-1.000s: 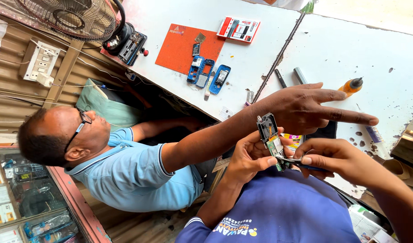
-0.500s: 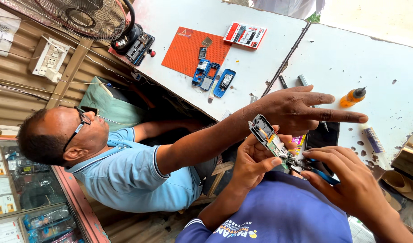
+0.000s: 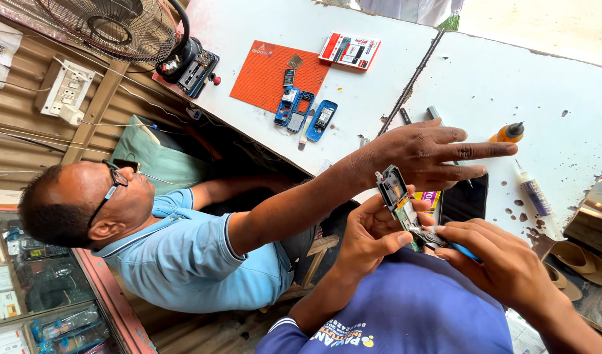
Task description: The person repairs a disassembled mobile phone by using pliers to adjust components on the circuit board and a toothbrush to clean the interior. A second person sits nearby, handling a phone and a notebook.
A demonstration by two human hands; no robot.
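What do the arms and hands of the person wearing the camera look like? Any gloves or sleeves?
No gloves: the left hand and right hand are bare, with no rings or watch showing. The forearms are uncovered too. The person wears a blue-purple shirt with a white-edged cuff on its left sleeve and light and yellow print on the front.

On my desk (image 3: 380, 98) lies an orange mat (image 3: 268, 75), with blue phone shells (image 3: 305, 113) at its edge and a red packet (image 3: 351, 50) nearby. An orange-capped bottle (image 3: 508, 133) stands further over. A fan (image 3: 114, 26) sits beyond a co-worker in a light-blue shirt (image 3: 189, 262).
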